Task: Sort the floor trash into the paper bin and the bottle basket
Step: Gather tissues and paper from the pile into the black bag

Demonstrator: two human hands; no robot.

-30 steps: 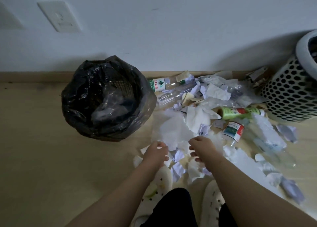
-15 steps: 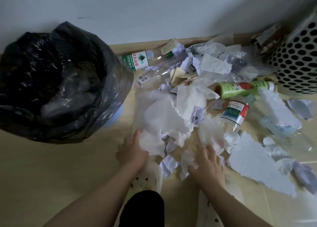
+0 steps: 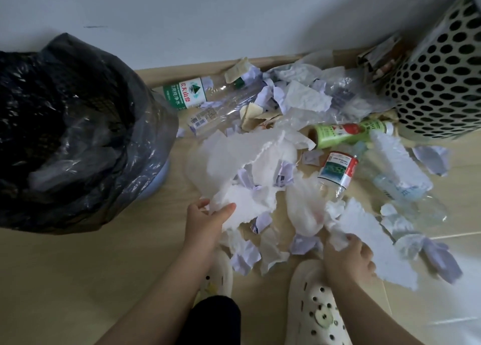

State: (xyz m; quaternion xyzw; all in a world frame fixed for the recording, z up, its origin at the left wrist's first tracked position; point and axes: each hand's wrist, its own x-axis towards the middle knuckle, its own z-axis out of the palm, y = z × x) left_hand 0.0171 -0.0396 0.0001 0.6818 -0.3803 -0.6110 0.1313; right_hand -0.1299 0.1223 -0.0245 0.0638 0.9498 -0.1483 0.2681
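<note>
Paper bin (image 3: 65, 136), black-lined, at nine o'clock. Left hand (image 3: 205, 222), flat on the pile half a second ago, now pinches a torn white sheet (image 3: 247, 204). Right hand (image 3: 348, 256) has curled its fingers (image 3: 355, 243) round a paper wad (image 3: 338, 240). Bottles (image 3: 338, 170) lie untouched toward two o'clock, near the bottle basket (image 3: 437, 84). Paper gathering has likely begun.
</note>
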